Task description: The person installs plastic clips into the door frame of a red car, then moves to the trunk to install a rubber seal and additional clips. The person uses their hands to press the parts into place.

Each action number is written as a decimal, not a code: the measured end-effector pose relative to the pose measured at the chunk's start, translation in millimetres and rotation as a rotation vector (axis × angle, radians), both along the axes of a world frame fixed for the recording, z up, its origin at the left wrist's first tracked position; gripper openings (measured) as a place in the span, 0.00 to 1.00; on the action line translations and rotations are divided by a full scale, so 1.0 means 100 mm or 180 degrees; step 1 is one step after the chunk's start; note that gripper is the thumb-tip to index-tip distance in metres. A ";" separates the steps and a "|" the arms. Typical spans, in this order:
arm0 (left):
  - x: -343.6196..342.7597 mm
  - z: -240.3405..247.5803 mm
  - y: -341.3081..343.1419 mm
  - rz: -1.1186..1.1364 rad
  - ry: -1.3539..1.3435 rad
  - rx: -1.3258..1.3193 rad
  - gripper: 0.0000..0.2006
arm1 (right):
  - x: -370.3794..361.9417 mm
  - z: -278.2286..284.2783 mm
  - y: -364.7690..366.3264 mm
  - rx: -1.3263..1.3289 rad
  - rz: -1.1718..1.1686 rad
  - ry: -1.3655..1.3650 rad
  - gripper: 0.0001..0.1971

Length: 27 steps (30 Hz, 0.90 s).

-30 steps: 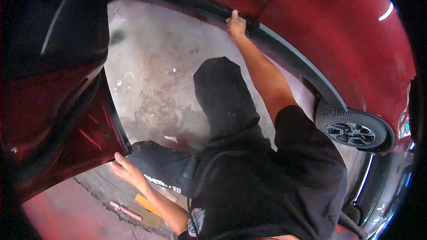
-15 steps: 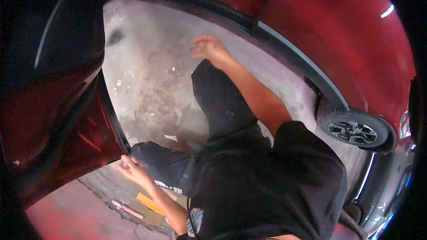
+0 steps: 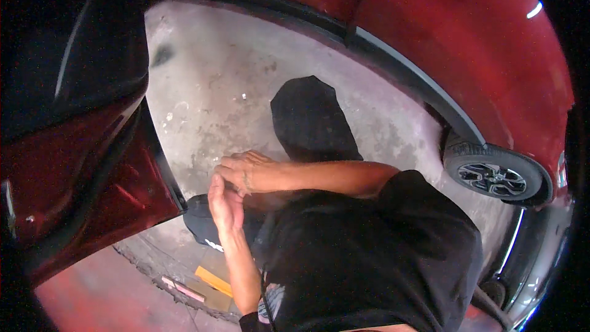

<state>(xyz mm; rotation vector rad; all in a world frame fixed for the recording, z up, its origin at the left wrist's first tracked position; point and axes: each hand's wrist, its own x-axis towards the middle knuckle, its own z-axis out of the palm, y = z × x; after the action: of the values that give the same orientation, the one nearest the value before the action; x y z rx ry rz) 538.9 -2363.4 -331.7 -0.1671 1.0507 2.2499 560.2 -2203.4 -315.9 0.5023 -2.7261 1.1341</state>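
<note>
In front of my body, my two hands meet over my bent leg. My left hand points upward with its fingers pressed together, and its tips touch or nearly touch the right one. Reaching across from the right, my right hand has its fingers curled together above the left fingertips. Whatever lies between the fingers, if anything, is too small or hidden to make out. Nearest to the left hand is the lower corner of an open red car door, a short way off to the left and apart from it.
The red car's body curves along the far side and right, with a wheel low at the right. Stained grey floor lies between. A yellow strip and a pinkish strip lie lower left. A dark car stands at lower right.
My right hand has swung down and left from above my knee to meet the left. My left hand has left the door's corner and moved up and right.
</note>
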 end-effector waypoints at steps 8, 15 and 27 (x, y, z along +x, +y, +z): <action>0.03 -0.13 -0.08 0.0303 0.0195 -0.0335 0.13 | -0.02 -0.04 -0.02 0.0053 0.0071 -0.0385 0.34; -0.15 -0.14 -0.11 0.0750 0.0205 0.0214 0.15 | 0.04 0.02 -0.03 -0.0162 -0.0217 0.1385 0.15; -0.03 0.08 0.15 0.0924 -0.0117 0.0589 0.13 | -0.01 -0.22 -0.20 -0.0184 -0.0562 0.0945 0.19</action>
<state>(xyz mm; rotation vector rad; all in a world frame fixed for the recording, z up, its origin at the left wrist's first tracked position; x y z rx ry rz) 535.4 -2348.7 -323.9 -0.2970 0.8361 2.5796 559.3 -2223.3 -338.2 0.3786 -2.4222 1.0017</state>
